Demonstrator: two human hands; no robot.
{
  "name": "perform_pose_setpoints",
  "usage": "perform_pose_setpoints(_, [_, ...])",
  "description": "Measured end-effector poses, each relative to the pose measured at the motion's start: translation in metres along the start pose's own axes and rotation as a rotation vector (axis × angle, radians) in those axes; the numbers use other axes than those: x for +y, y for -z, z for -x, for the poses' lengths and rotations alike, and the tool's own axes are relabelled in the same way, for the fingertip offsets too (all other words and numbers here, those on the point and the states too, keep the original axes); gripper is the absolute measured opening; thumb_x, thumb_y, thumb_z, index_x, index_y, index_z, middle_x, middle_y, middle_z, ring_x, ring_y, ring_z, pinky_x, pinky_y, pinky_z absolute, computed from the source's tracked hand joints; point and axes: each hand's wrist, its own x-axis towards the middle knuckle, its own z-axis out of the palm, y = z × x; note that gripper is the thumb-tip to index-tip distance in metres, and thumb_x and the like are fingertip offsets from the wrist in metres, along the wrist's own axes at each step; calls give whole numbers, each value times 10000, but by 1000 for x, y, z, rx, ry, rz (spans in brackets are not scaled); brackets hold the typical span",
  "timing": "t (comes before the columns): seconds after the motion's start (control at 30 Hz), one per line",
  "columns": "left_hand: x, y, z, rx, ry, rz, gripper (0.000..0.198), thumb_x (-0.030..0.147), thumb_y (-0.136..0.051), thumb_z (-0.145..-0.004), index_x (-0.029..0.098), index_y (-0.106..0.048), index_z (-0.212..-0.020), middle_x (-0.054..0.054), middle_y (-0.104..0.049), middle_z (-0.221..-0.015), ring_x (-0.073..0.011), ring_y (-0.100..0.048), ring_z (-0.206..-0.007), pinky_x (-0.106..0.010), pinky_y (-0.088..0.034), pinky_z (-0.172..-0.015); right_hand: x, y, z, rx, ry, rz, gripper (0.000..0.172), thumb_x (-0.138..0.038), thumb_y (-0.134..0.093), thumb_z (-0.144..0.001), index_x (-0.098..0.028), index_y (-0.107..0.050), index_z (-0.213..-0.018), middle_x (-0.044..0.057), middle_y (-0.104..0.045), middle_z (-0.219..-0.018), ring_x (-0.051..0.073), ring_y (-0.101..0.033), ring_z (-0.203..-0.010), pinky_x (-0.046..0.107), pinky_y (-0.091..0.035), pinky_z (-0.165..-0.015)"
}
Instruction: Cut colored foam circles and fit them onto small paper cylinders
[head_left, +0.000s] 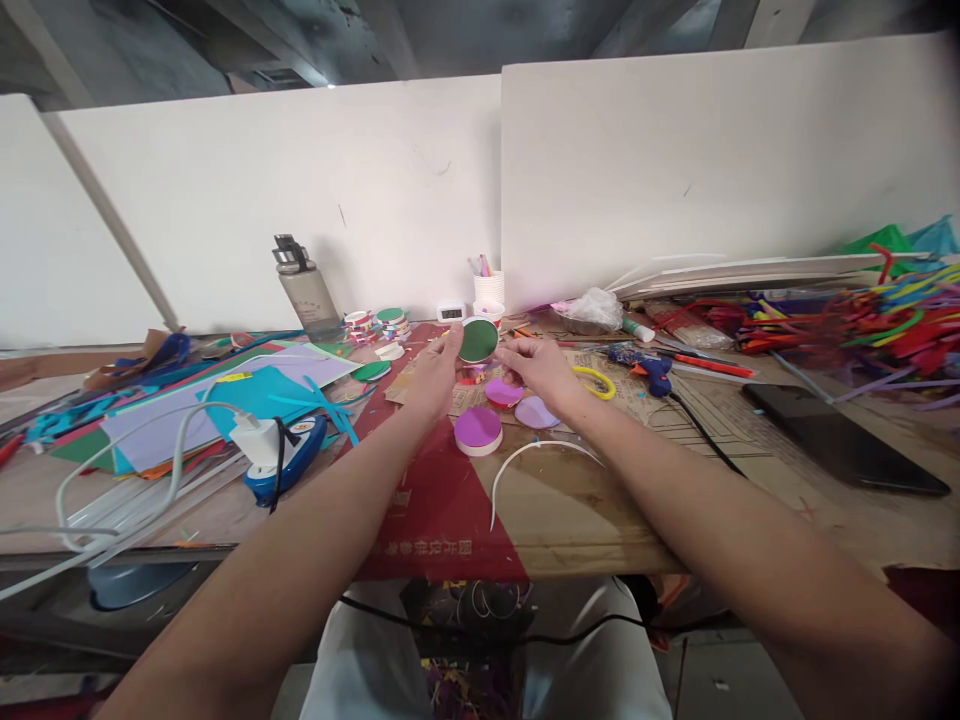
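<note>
My left hand point(438, 372) is closed on a round green-topped disc point(478, 341) with a white rim, tilted up over the table. Close to the disc's right edge, my right hand point(541, 366) has its fingers pinched together; what they hold, if anything, is too small to make out. Just below lie a magenta disc point(504, 392), a purple-topped round piece point(478, 427) with a white side, and a flat lilac circle point(536, 412). A curved white strip point(517, 462) rests nearer to me. Beyond the right wrist is a yellow ring point(595, 383).
A blue glue gun point(654, 376) and a black phone point(844, 438) lie at right, below colourful pipe cleaners point(862, 320). At left are coloured sheets point(161, 425) and a blue power strip point(289, 465) with cables. A bottle point(306, 290), small clock point(451, 312) and paper cups point(489, 290) stand behind.
</note>
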Motion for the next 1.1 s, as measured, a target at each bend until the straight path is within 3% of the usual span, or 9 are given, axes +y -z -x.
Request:
perform_pose_setpoints(0.13, [6,-3,3,-15,155,134,534,661,-613,-813,156,-686,-971,-102,-745,-879,-197,-715,-766,-258,-519,-598,0,6,0,161,204,309,346,-442,-694,-783,-184,-600,-572,-25,-570,-553,122,-493,-545,274,-391,-578])
perform_pose_setpoints(0.3, [9,-7,5,22,337,222,471,567,-572,-892,127,-679,-1023,-129,-752,-860,-202,-726,-756,-263,-530,-612,0,11,2,218,519,651,65,-165,-637,-795,-185,-682,-754,28,-648,-794,169,-568,-745,305,-443,-759])
perform_pose_setpoints(0.5, [3,-9,5,19,344,321,358,475,-545,-937,148,-670,-1015,-126,-750,-893,-221,-731,-877,-311,-565,-748,7,14,-1,256,575,710,326,-58,-458,-800,-173,-734,-931,101,-574,-979,217,-579,-891,356,-467,-845])
perform_pose_setpoints(0.63, [1,-7,4,-45,183,281,365,466,-665,-859,142,-682,-1024,-148,-731,-1070,-258,-683,-1066,-359,-539,-884,7,12,-5,262,385,525,385,-43,-459,-696,-182,-744,-916,81,-599,-976,213,-584,-908,366,-468,-883])
perform_pose_setpoints(0.77, [4,-3,2,-148,-294,44,481,429,-724,-814,239,-631,-1246,-89,-562,-1432,-263,-472,-1370,-384,-405,-1093,1,5,-6,191,-78,108,287,-86,-466,-668,-184,-693,-813,8,-630,-719,153,-558,-641,287,-462,-631])
perform_pose_setpoints(0.83, [6,-3,3,-189,-483,-144,566,439,-715,-818,284,-567,-1342,-68,-478,-1512,-261,-390,-1427,-402,-332,-1153,-2,2,-6,189,-229,-129,210,-94,-485,-673,-182,-649,-770,-10,-611,-649,128,-531,-573,249,-424,-548])
perform_pose_setpoints(0.9, [7,-5,7,-261,-521,-379,588,426,-730,-801,278,-568,-1347,-78,-496,-1490,-277,-413,-1402,-425,-313,-1160,-3,-1,-7,157,-292,-308,133,-111,-526,-689,-184,-619,-750,-18,-607,-632,118,-528,-562,235,-430,-530])
perform_pose_setpoints(0.97, [8,-7,13,-337,-464,-572,566,379,-767,-761,262,-615,-1293,-83,-563,-1413,-282,-473,-1337,-422,-340,-1132,-2,-3,-8,116,-326,-420,68,-149,-565,-718,-191,-607,-751,-19,-618,-634,119,-534,-563,239,-459,-535])
perform_pose_setpoints(1.1, [8,-8,17,-260,-417,-541,532,351,-768,-752,257,-626,-1257,-83,-580,-1373,-257,-524,-1256,-345,-412,-1028,0,-1,-7,36,-279,-440,26,-174,-619,-730,-190,-606,-745,-15,-627,-656,103,-536,-565,224,-477,-547])
